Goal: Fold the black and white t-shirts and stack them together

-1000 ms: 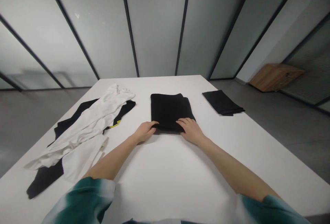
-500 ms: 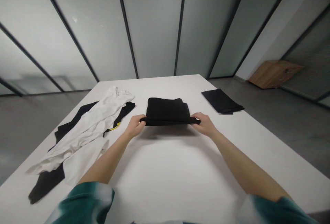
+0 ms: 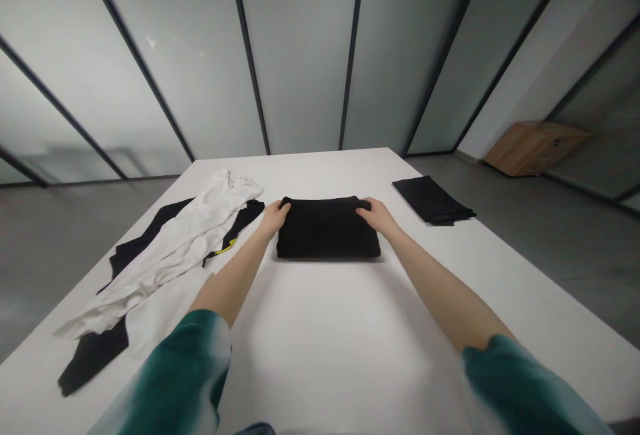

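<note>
A black garment (image 3: 327, 229), folded into a neat rectangle, lies in the middle of the white table (image 3: 345, 348); its exact kind cannot be made out. My left hand (image 3: 275, 217) is closed on its far left corner, thumb on top of the cloth. At the far right corner my right hand (image 3: 377, 215) pinches the cloth the same way. The fingers under the garment are hidden.
Left of my arm spreads a loose heap with a white garment (image 3: 175, 251) over dark ones (image 3: 95, 355). Another folded black garment (image 3: 433, 200) lies near the table's right edge. Beyond, a wooden cabinet (image 3: 535, 148) stands on the floor by glass panels.
Both hands have moved from the near edge to the far corners of the black garment, carrying its raised edge over. The garment is now a flatter, even rectangle.
</note>
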Action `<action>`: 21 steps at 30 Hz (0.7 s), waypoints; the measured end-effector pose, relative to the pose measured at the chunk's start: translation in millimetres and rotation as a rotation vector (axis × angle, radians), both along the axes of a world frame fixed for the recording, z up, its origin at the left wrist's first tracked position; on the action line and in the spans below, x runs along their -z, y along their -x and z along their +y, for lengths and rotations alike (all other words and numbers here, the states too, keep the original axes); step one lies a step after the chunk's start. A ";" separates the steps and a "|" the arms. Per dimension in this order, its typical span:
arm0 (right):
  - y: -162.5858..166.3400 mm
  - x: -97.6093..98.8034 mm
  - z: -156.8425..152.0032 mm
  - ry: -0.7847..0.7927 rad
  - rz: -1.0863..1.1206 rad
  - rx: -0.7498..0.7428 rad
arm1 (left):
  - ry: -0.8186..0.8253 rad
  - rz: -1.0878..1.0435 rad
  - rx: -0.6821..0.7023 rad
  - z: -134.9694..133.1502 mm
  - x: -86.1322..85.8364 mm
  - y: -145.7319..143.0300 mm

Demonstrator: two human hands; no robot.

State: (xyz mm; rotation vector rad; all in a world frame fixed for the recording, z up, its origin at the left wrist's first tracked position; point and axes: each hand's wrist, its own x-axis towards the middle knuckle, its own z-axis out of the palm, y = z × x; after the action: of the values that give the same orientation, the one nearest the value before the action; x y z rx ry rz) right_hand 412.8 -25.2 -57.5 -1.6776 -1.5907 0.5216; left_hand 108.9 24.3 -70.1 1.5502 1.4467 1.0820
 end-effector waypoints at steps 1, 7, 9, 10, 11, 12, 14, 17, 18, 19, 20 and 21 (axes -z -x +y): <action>0.9 6.1 4.8 0.051 -0.070 0.011 | 0.015 0.070 -0.020 5.7 7.2 -1.3; 16.3 8.8 -3.5 0.012 -0.448 0.096 | -0.309 0.424 -0.134 -5.1 10.6 -6.5; 27.4 3.6 -15.3 -0.134 -0.526 -0.002 | -0.463 0.551 -0.023 -22.1 3.7 -12.4; 32.8 2.6 -21.4 -0.175 -0.559 -0.089 | -0.486 0.626 0.070 -31.2 1.4 -15.7; 37.3 3.2 -27.1 -0.180 -0.593 -0.174 | -0.465 0.706 0.164 -39.7 0.7 -18.6; 40.4 5.6 -32.2 -0.144 -0.626 -0.241 | -0.407 0.784 0.244 -47.1 1.5 -20.7; 40.8 14.5 -39.5 0.014 -0.675 -0.299 | -0.250 0.901 0.341 -57.6 7.0 -21.2; 30.5 30.8 -43.9 0.191 -0.669 -0.295 | -0.125 0.936 0.391 -62.6 18.6 -14.8; 26.3 35.3 -44.3 0.198 -0.653 -0.289 | -0.126 0.929 0.395 -62.4 21.7 -12.1; 22.6 38.9 -44.3 0.189 -0.634 -0.280 | -0.136 0.920 0.394 -61.9 24.1 -9.8; 19.8 41.7 -44.3 0.176 -0.612 -0.271 | -0.147 0.911 0.390 -61.2 25.9 -8.1; 17.9 43.7 -44.3 0.165 -0.589 -0.262 | -0.158 0.901 0.386 -60.5 27.1 -7.1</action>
State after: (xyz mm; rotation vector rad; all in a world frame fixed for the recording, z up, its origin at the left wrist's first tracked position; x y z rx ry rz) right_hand 394.9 -69.5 -101.2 -1.8637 -2.2646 0.3014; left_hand 116.0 -36.1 -97.2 2.4811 1.5028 0.2447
